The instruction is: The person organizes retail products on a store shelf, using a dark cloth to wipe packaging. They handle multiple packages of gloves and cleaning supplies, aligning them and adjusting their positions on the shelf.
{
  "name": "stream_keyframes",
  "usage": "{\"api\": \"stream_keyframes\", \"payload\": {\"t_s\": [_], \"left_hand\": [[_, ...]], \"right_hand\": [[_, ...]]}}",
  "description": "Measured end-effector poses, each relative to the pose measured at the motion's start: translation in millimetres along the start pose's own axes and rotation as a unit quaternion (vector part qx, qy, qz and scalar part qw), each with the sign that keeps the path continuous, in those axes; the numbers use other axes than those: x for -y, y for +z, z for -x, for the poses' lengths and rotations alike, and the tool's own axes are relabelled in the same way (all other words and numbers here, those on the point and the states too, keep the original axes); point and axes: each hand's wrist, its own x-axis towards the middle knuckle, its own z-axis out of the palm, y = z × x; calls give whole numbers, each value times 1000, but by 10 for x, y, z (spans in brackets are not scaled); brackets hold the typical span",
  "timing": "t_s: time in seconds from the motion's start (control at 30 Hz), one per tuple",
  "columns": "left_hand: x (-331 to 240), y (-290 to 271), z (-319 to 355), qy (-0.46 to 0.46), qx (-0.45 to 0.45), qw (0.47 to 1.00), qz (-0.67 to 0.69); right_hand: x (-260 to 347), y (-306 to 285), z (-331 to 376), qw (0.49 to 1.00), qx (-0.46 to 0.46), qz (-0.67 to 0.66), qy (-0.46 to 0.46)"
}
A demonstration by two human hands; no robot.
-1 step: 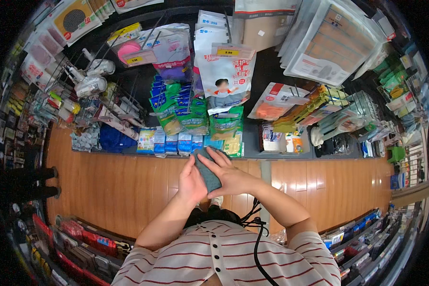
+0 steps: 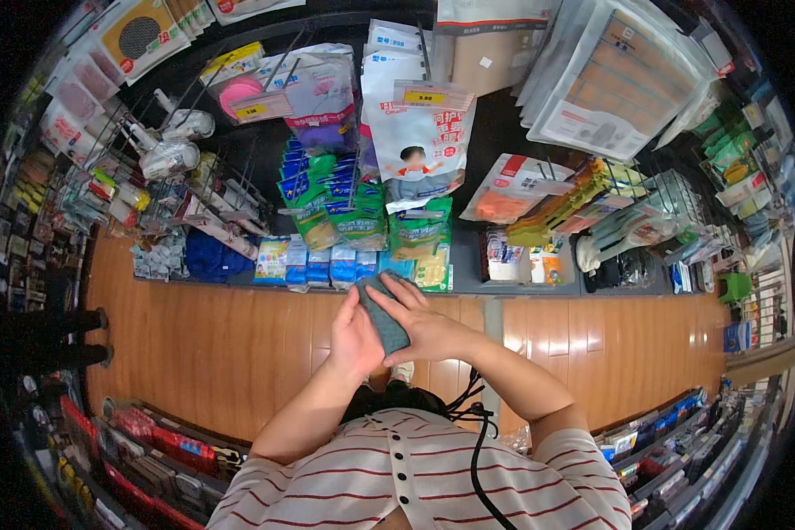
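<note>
A grey-green folded cloth point(image 2: 387, 322) with a textured surface is held between my hands, in front of my body and over the floor. My left hand point(image 2: 355, 340) supports it from the left side; the thumb points up, and the other fingers are hidden behind the cloth. From the right, my right hand point(image 2: 435, 336) lies across its face, fingers reaching over the upper edge and thumb at the bottom corner. Just beyond the cloth, green glove packets point(image 2: 420, 234) hang, and blue-and-white packets point(image 2: 331, 265) line the lowest shelf.
Ahead stands a dark display shelf point(image 2: 468, 283) with hanging bagged goods, including a white package point(image 2: 420, 132) and large clear-bagged mats point(image 2: 618, 75). Wooden floor point(image 2: 212, 353) runs across. Low racks point(image 2: 185, 450) flank me behind. A person's dark legs point(image 2: 79, 336) are at far left.
</note>
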Motion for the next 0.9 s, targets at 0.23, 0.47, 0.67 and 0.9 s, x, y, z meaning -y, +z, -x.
{"api": "stream_keyframes", "payload": {"t_s": [0.23, 0.47, 0.67, 0.9], "left_hand": [[-145, -127, -11, -24, -13, 996, 81], [-364, -508, 34, -120, -20, 993, -4], [-706, -826, -21, -118, -6, 980, -162], [-968, -770, -800, 10, 19, 890, -455]], "right_hand": [[-135, -15, -34, 994, 0, -107, -35], [-378, 51, 40, 778, -278, -502, 258], [-428, -114, 280, 624, -429, -607, 240], [-479, -20, 493, 523, -496, -658, 218]]}}
